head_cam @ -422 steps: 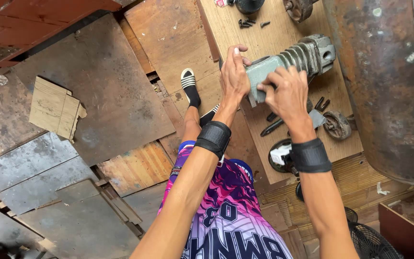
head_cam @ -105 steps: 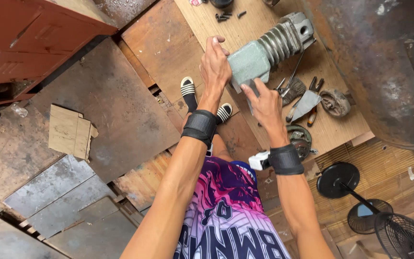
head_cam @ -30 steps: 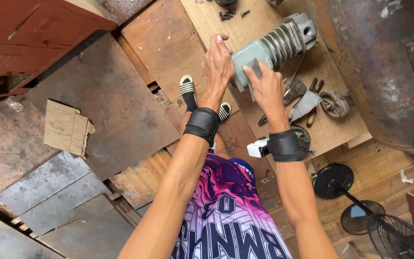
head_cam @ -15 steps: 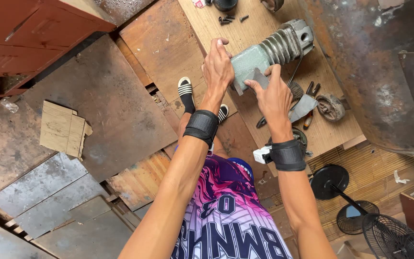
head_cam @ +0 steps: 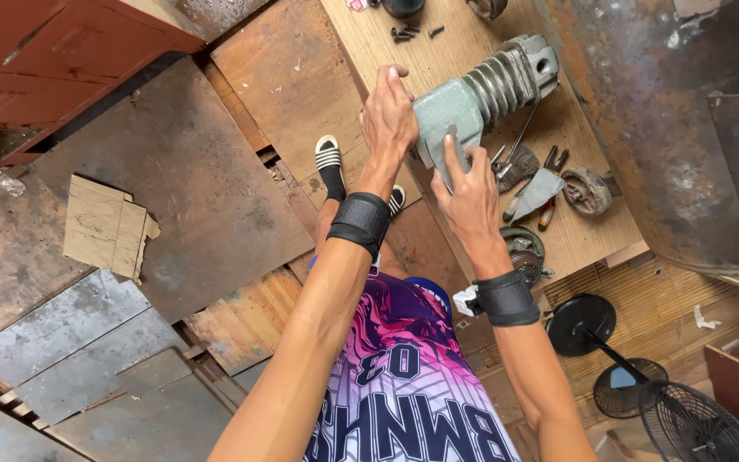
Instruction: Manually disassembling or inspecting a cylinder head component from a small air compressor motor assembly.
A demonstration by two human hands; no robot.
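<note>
We have both hands on the grey finned cylinder (head_cam: 481,94), which lies on its side on the wooden tabletop (head_cam: 438,43). Left hand (head_cam: 389,120) is clamped over the block end, fingers curled on its top edge. Right hand (head_cam: 470,184) presses on the near face, fingers closed round the lower corner. Compared with half a second ago our right hand has shifted lower on the block and the cylinder has barely moved; 14 seconds back it sat further right with both hands higher. Pliers (head_cam: 549,184), a brush (head_cam: 519,167) and a rusty round part (head_cam: 586,190) lie just beside it; screws (head_cam: 410,32) sit above.
</note>
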